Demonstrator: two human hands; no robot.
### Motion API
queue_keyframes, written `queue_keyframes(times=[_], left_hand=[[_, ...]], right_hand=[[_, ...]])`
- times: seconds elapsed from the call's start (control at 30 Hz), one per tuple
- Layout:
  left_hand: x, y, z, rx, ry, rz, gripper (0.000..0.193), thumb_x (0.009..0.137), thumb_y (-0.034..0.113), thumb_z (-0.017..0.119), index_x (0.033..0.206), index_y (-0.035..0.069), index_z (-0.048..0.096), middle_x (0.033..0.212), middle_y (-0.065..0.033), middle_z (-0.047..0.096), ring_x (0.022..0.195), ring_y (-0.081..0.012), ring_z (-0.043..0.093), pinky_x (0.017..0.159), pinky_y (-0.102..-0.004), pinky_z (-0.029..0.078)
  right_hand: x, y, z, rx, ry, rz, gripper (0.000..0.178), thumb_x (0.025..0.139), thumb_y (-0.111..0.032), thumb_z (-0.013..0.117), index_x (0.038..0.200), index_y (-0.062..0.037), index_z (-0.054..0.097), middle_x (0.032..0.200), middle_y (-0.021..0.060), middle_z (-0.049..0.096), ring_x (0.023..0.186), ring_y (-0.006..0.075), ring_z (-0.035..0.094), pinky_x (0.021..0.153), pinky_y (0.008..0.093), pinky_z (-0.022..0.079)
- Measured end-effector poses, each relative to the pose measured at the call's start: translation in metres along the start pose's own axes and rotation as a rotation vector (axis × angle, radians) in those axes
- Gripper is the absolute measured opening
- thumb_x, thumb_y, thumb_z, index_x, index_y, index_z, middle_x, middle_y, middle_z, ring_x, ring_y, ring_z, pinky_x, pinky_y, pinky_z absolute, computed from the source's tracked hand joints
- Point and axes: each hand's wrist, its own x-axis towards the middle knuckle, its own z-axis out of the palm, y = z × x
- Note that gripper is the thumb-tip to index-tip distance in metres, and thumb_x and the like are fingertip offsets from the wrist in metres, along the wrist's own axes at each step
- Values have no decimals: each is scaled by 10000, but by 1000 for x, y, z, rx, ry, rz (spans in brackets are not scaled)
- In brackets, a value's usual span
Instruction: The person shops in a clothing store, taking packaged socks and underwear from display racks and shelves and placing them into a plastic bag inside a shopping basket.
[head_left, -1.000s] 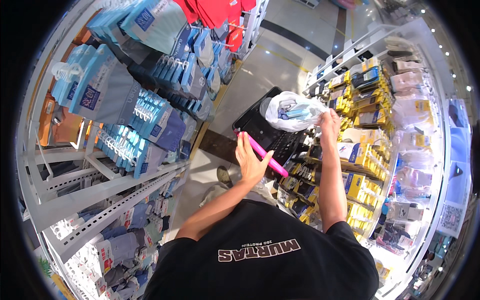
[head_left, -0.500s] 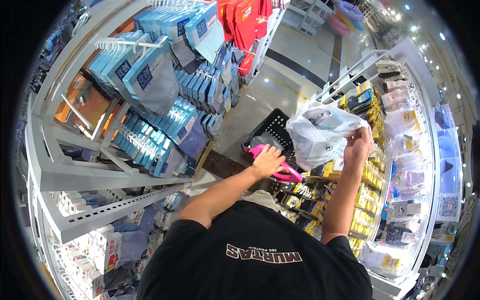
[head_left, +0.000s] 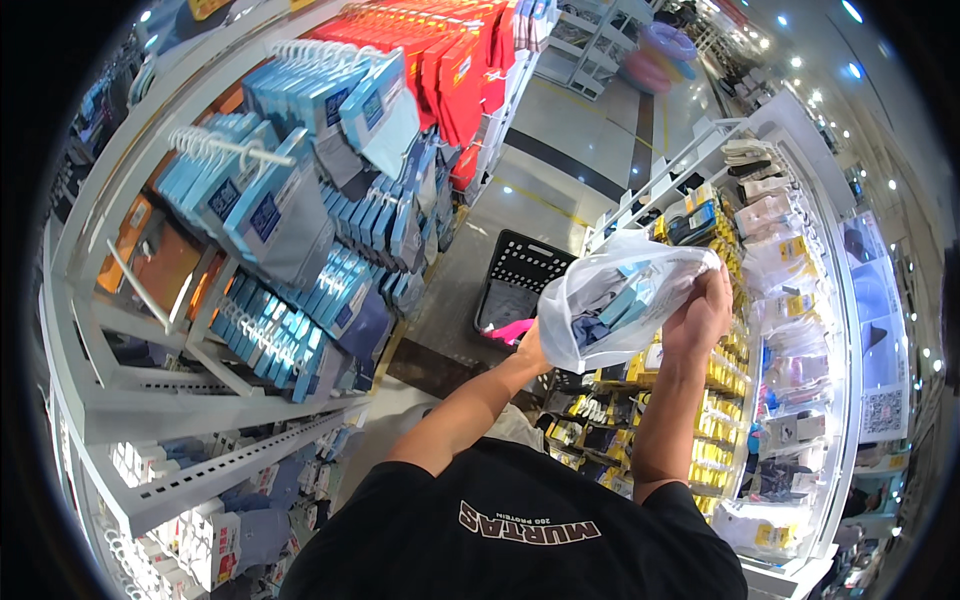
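"Looking at the white bag, where is it now?"

"It is held up between the two hands, and it hides the near right part of the black basket. Its top is wide open. Half a second ago we could see less inside. Now light blue packs and a dark blue cloth show."

"What is the right hand doing?"

"It is holding tight to the right edge of the bag, same as before."

"And the left hand?"

"That one has changed! It was on the pink handle of the basket. Now it is at the left side of the bag, and its fingers are hidden. I cannot tell if they are holding on."

"What is in the basket?"

"Something grey lies in it, on the left. The handle is at the near end."

"What is around them?"

"On the left hang lots of blue packs, with red packs farther off. On the right hang packs with yellow cards."
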Motion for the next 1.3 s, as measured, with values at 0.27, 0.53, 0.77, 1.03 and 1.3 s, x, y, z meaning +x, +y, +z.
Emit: queue_keyframes(times=[0.27, 0.53, 0.77, 1.03, 1.3], left_hand=[[20, -37, -16, -44, -134, -65, 410, 896, 288, 524, 1271, 125, 543, 1251, -131, 559, 1207, -308, 465, 1027, -496, 306], [-49, -73, -21, -268, 115, -223, 474, 825, 142, 581, 1293, 85, 528, 1278, -147, 559, 1213, -317, 492, 1016, -456, 358], [-88, -74, -122, -1256, 948, -1047, 417, 962, 417, 508, 1022, 24, 635, 815, -54, 658, 732, -158, 625, 656, -301, 481], [-91, -32, -201, -954, 1121, -1113, 559, 938, 478, 514, 1271, 29, 510, 1174, -83, 569, 1066, -173, 526, 746, -349, 506], [-124, -8, -169, -344, 932, -1362, 420, 846, 312, 664, 1027, -65, 632, 901, -183, 628, 801, -232, 598, 706, -366, 475]], right_hand=[[35, 34, 16, 144, -118, 178, 197, 764, 60, 395, 876, 14, 550, 769, 57, 577, 665, 128, 524, 641, 245, 441], [54, 71, 35, 213, -301, 381, 138, 771, 57, 437, 783, -25, 548, 728, 59, 600, 594, 120, 529, 563, 242, 435], [69, 132, 44, 164, -574, 610, 120, 813, 20, 441, 779, -32, 544, 697, 66, 596, 577, 128, 537, 539, 261, 444], [70, 172, 56, 133, -835, 823, 146, 828, 27, 420, 797, -25, 553, 716, 75, 606, 572, 122, 531, 525, 257, 450], [38, 217, 30, 82, -1049, 952, 151, 834, 39, 428, 781, -5, 563, 719, 84, 628, 574, 119, 559, 542, 252, 479]])
